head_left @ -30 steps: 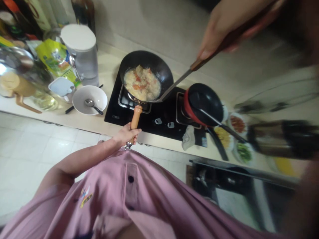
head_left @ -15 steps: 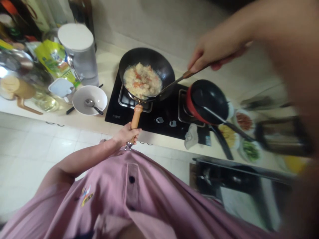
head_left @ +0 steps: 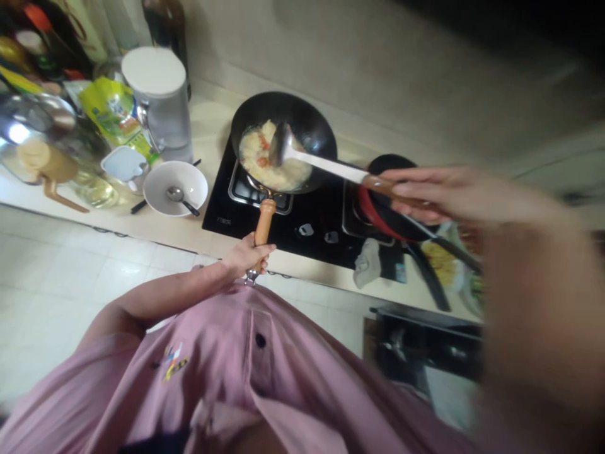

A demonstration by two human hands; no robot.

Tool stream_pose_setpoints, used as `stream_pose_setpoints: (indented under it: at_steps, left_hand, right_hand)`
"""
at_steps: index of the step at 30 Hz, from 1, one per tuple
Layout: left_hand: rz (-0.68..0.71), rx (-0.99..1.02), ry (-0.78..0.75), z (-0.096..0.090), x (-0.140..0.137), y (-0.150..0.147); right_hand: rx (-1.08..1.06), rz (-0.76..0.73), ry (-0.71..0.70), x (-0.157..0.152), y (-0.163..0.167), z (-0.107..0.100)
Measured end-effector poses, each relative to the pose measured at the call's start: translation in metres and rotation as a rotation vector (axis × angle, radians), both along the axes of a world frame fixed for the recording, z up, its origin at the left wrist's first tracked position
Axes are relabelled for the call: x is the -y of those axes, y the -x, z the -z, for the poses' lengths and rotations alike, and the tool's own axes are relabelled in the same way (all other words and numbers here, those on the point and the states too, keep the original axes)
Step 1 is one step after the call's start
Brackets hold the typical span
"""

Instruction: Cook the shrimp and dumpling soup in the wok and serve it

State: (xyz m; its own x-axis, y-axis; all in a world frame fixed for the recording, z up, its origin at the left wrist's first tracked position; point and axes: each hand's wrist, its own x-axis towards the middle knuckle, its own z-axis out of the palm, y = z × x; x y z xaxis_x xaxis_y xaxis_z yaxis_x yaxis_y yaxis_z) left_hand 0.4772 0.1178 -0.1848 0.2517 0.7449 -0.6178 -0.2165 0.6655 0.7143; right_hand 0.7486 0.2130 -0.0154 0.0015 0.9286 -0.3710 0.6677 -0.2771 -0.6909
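Note:
My left hand (head_left: 249,255) is wrapped around the wooden handle (head_left: 265,221) of a black wok (head_left: 314,139) on the left burner. Inside the wok lies a pale yellow, egg-like food (head_left: 259,170) with orange-red pieces. From the right, my right hand (head_left: 425,192) grips the brown handle end of a metal spatula (head_left: 326,165). Its head is over the food; whether it touches the food I cannot tell. Below my right forearm, a red-sided black pan (head_left: 373,211) sits on the right burner, partly covered by that hand.
A white bowl (head_left: 155,189) with a spoon (head_left: 177,195) stands left of the black stove (head_left: 217,211). Behind it are a lidded jug (head_left: 163,120) and a yellow-green packet (head_left: 111,110). A cloth (head_left: 367,263) hangs at the front edge. A dish of yellow food (head_left: 439,258) sits right.
My right hand has come down, and the spatula head has moved from the wok's right edge left over the food. My left hand keeps its hold on the wok handle.

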Motion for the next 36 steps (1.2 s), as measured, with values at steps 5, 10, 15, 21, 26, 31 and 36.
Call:
stream_pose_setpoints:
  at_steps: [5,10,15,21,26,31,36]
  left_hand:
    - [-0.001,0.005,0.019,-0.003,0.001,-0.002]
    - [-0.017,0.005,0.013,-0.004,0.000,-0.003]
    - [-0.028,0.009,0.003,0.000,0.001,-0.003]
    - [-0.028,0.011,-0.007,-0.002,0.002,-0.002]
    - [-0.017,0.001,0.004,-0.006,0.002,-0.002]
    - [-0.017,-0.008,0.005,-0.006,0.003,-0.002]
    - [-0.026,-0.003,0.003,-0.004,0.003,-0.003]
  right_hand:
    - [-0.285,0.160,0.134,0.024,0.031,0.028]
    - [-0.351,0.126,0.182,0.028,0.050,0.026]
    - [-0.423,0.127,0.203,0.027,0.068,0.035]
    - [-0.383,0.147,0.245,0.033,0.073,0.041]
    - [-0.378,0.150,0.234,0.048,0.053,0.039]
    - [-0.410,0.216,0.189,0.054,0.046,0.041]
    - [-0.388,0.222,0.141,0.051,0.053,0.043]
